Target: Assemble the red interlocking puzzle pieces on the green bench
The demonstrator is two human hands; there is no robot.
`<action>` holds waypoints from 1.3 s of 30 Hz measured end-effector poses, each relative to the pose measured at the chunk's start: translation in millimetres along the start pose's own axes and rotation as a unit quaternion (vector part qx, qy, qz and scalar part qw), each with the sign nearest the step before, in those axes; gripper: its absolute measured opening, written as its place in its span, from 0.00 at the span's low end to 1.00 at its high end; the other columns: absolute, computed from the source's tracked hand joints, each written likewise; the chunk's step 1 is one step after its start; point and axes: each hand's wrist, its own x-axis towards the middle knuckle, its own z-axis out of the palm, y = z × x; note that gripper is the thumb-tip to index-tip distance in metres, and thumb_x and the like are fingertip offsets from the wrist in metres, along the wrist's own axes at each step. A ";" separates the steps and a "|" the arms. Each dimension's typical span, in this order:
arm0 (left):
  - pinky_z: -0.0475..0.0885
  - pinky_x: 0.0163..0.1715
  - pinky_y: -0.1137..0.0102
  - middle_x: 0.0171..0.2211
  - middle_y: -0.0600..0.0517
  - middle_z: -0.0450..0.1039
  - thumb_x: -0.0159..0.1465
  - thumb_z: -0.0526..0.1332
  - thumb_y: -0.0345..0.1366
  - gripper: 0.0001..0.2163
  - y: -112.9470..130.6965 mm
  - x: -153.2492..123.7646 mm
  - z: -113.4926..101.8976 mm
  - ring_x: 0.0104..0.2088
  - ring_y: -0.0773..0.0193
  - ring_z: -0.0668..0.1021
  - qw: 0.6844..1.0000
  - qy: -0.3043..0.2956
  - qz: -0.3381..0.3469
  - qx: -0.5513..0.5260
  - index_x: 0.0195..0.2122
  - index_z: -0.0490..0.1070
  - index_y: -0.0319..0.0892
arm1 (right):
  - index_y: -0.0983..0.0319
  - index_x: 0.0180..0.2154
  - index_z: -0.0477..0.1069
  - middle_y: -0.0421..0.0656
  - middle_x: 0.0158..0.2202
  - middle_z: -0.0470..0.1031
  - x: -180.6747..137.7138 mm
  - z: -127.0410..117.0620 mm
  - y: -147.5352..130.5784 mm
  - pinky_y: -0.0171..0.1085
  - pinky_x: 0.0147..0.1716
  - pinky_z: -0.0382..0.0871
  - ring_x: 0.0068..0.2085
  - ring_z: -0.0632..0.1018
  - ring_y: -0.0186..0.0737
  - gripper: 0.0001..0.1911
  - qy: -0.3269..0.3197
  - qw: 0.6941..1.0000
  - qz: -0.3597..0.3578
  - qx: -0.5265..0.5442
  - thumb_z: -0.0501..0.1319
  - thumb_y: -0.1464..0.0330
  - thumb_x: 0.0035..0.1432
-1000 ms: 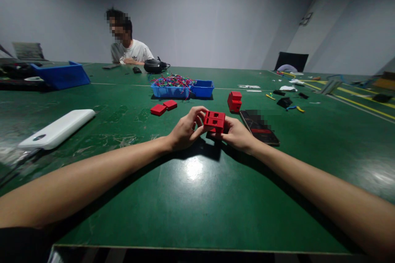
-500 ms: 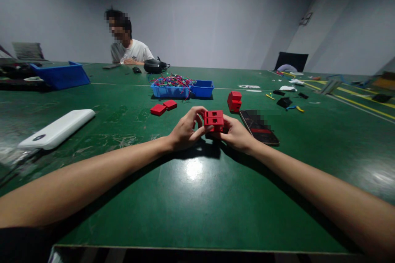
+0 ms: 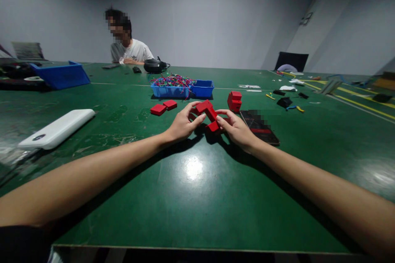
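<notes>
Between my two hands, a little above the green table [image 3: 191, 205], is a red plastic piece [image 3: 210, 111] with a stepped, angular outline, held tilted. The fingers and thumb of my left hand [image 3: 182, 125] pinch its upper left part. My right hand [image 3: 235, 130] grips its lower right side with thumb and fingers. Just beyond my right hand a red block [image 3: 234, 101] stands upright. Two flat red pieces, one nearer [image 3: 158, 109] and one farther [image 3: 170, 104], lie on the table past my left hand.
A dark phone [image 3: 259, 127] lies right of my right hand. Ahead are a blue bin of coloured wires [image 3: 171, 91] and a smaller blue bin [image 3: 203, 89]. A white power bank [image 3: 58, 129] lies left. Pliers [image 3: 295, 108] lie right. A person [image 3: 132, 51] sits opposite.
The red piece has been turned in my hands: its side with square openings faced me before, and now its stepped profile shows. My left fingers have shifted slightly up and left.
</notes>
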 end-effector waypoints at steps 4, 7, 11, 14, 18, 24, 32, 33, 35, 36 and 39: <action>0.72 0.33 0.71 0.44 0.45 0.76 0.64 0.60 0.46 0.23 -1.8 0.6 -0.7 0.31 0.65 0.76 1.000 -0.020 0.011 0.014 0.55 0.67 0.37 | 0.59 0.46 0.67 0.36 0.27 0.74 0.8 0.2 -0.6 0.35 0.29 0.69 0.26 0.74 0.34 0.22 0.008 1.000 -0.001 -0.002 0.62 0.52 0.56; 0.71 0.31 0.72 0.40 0.46 0.76 0.64 0.58 0.46 0.21 -1.8 1.4 -1.4 0.32 0.64 0.76 1.000 -0.012 0.005 0.017 0.52 0.70 0.36 | 0.59 0.46 0.67 0.36 0.28 0.74 0.1 0.7 -1.6 0.35 0.28 0.69 0.26 0.73 0.33 0.23 -0.004 1.000 -0.001 0.004 0.63 0.51 0.56; 0.67 0.28 0.72 0.30 0.51 0.73 0.65 0.55 0.50 0.20 -3.4 3.1 -2.5 0.28 0.65 0.73 0.998 0.002 -0.040 0.051 0.44 0.73 0.36 | 0.58 0.52 0.63 0.39 0.33 0.76 -2.0 1.4 -2.5 0.35 0.29 0.69 0.28 0.74 0.34 0.29 -0.033 0.999 -0.017 0.009 0.67 0.55 0.52; 0.65 0.26 0.72 0.26 0.52 0.70 0.66 0.52 0.51 0.21 -5.0 4.1 -2.9 0.27 0.64 0.72 0.994 0.004 -0.062 0.086 0.37 0.73 0.37 | 0.56 0.56 0.59 0.42 0.40 0.76 -3.2 1.5 -2.1 0.35 0.30 0.70 0.31 0.75 0.35 0.35 -0.059 0.997 -0.055 -0.013 0.70 0.63 0.48; 0.62 0.26 0.72 0.25 0.53 0.67 0.66 0.50 0.52 0.22 -6.6 3.8 -2.8 0.27 0.65 0.69 0.989 -0.016 -0.057 0.134 0.31 0.70 0.39 | 0.56 0.54 0.62 0.45 0.45 0.76 -3.4 1.7 -1.5 0.37 0.36 0.73 0.40 0.78 0.40 0.29 -0.056 0.993 -0.095 -0.029 0.66 0.67 0.50; 0.65 0.28 0.71 0.27 0.52 0.70 0.66 0.50 0.51 0.21 -10.7 4.6 -2.9 0.28 0.64 0.70 0.989 -0.039 -0.046 0.136 0.32 0.69 0.39 | 0.58 0.50 0.64 0.45 0.44 0.78 -3.0 4.1 -1.2 0.37 0.32 0.74 0.38 0.79 0.40 0.24 -0.039 0.995 -0.086 -0.028 0.63 0.69 0.49; 0.72 0.41 0.66 0.40 0.47 0.77 0.65 0.58 0.47 0.24 -2.3 -0.7 -1.2 0.37 0.60 0.78 0.990 -0.083 -0.012 0.109 0.57 0.65 0.37 | 0.60 0.44 0.67 0.41 0.34 0.76 -2.3 4.5 -5.2 0.35 0.27 0.72 0.30 0.75 0.36 0.19 0.003 0.996 -0.089 -0.001 0.66 0.62 0.52; 0.72 0.43 0.65 0.43 0.46 0.77 0.65 0.58 0.47 0.23 -0.3 -1.4 -1.2 0.40 0.59 0.78 0.990 -0.098 -0.002 0.097 0.56 0.67 0.38 | 0.61 0.43 0.68 0.40 0.32 0.75 -2.5 4.2 -5.8 0.34 0.27 0.71 0.29 0.75 0.35 0.18 0.011 0.996 -0.089 -0.005 0.66 0.60 0.52; 0.72 0.47 0.64 0.47 0.45 0.76 0.65 0.58 0.46 0.22 3.1 -2.3 -1.3 0.44 0.58 0.78 0.990 -0.120 0.003 0.069 0.55 0.68 0.38 | 0.61 0.41 0.69 0.39 0.30 0.74 -2.9 3.6 -6.5 0.34 0.25 0.70 0.27 0.73 0.33 0.18 0.024 0.996 -0.084 -0.015 0.67 0.58 0.53; 0.72 0.47 0.64 0.47 0.45 0.76 0.65 0.58 0.46 0.22 4.4 -2.6 -1.5 0.45 0.58 0.78 0.990 -0.128 -0.002 0.054 0.55 0.68 0.38 | 0.62 0.41 0.69 0.38 0.29 0.73 -3.1 3.3 -6.6 0.34 0.25 0.69 0.26 0.73 0.33 0.19 0.028 0.996 -0.080 -0.017 0.67 0.57 0.53; 0.73 0.47 0.63 0.46 0.44 0.77 0.63 0.61 0.45 0.25 5.2 -3.2 -1.9 0.44 0.57 0.79 0.988 -0.149 -0.014 0.032 0.57 0.65 0.36 | 0.62 0.41 0.68 0.37 0.27 0.72 -3.3 2.7 -6.2 0.34 0.25 0.68 0.25 0.73 0.33 0.21 0.037 0.997 -0.069 -0.014 0.66 0.53 0.53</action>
